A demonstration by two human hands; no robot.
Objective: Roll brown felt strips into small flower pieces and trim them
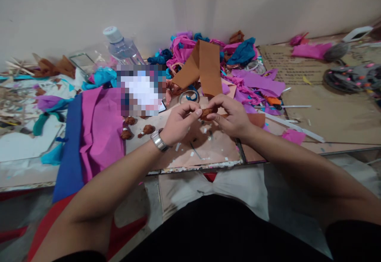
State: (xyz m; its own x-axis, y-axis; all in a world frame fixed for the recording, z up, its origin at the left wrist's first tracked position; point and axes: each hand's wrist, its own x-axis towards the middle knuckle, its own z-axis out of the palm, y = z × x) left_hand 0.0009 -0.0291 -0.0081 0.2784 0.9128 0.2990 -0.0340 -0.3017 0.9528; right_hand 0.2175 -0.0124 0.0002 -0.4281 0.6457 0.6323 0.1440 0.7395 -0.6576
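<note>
My left hand and my right hand meet over the board and pinch a small scrunched piece of brown crepe paper between their fingertips. Both hands are closed on it. A silver watch sits on my left wrist. A long folded strip of brown crepe paper rises just behind the hands. Three small brown paper buds lie on the board left of my left hand.
Magenta paper and blue paper lie at the left. A water bottle stands at the back. Scraps of pink, purple and blue paper pile behind the hands. Cardboard covers the right.
</note>
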